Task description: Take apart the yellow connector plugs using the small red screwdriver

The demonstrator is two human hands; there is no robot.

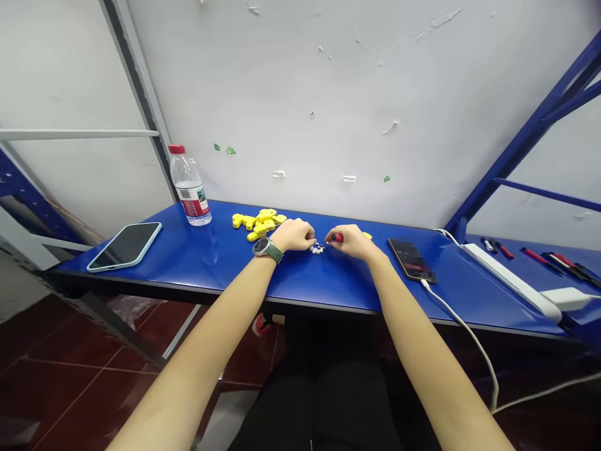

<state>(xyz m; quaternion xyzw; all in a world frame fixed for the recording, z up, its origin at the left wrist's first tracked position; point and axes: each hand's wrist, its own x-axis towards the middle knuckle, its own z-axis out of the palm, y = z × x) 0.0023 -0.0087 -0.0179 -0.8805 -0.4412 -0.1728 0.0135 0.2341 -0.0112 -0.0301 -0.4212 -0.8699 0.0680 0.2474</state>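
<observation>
A small pile of white pieces [317, 248] lies on the blue table between my hands. My left hand [295, 235], a watch on its wrist, rests just left of the pile with its fingers curled together. Whatever those fingers hold, if anything, is too small to make out. On the pile's other side, my right hand [353, 241] is closed around a short red cylinder with a dark end [337, 238], perhaps a tool handle. A tiny pale bit shows at its fingertips. Several yellow plastic parts [260, 224] are heaped behind my left hand.
A water bottle [190, 188] and a light-framed phone [125, 246] are on the left of the blue table [225, 263]. To the right are a dark phone [412, 259] on a white cable, a white power strip [511, 280] and several pens [542, 260]. A wall stands behind.
</observation>
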